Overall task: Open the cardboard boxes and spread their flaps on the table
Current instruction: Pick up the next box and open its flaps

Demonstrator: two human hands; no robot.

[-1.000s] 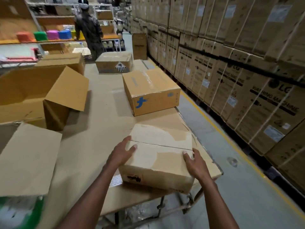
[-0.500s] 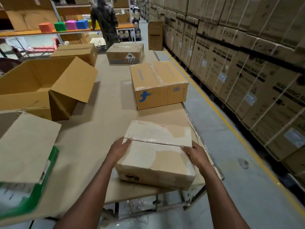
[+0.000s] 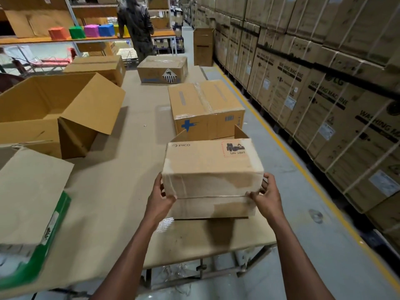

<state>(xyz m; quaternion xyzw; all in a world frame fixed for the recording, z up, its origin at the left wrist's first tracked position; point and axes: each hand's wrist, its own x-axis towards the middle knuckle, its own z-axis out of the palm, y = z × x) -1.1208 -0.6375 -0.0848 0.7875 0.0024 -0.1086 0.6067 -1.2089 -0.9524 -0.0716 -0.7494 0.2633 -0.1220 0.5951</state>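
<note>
A small pale cardboard box (image 3: 211,167) marked PICO stands tipped on its side near the table's front right corner, its taped seam facing me. My left hand (image 3: 161,197) grips its left edge, thumb on the seam face. My right hand (image 3: 265,195) grips the right edge the same way. Two loose flaps stick up behind the box. Beyond it sits a taped box with a blue logo (image 3: 205,109). A large open box (image 3: 54,113) with spread flaps lies at the left.
The cardboard-covered table (image 3: 112,187) ends just right of the held box, above grey floor with a yellow line. Two more closed boxes (image 3: 163,69) sit at the far end. A green-edged box (image 3: 32,204) lies front left. A person (image 3: 136,24) stands by shelves; stacked cartons (image 3: 324,83) line the right.
The small box has been tipped up from lying flat, so its seam face now points toward me and the PICO side faces up. Both hands moved with it.
</note>
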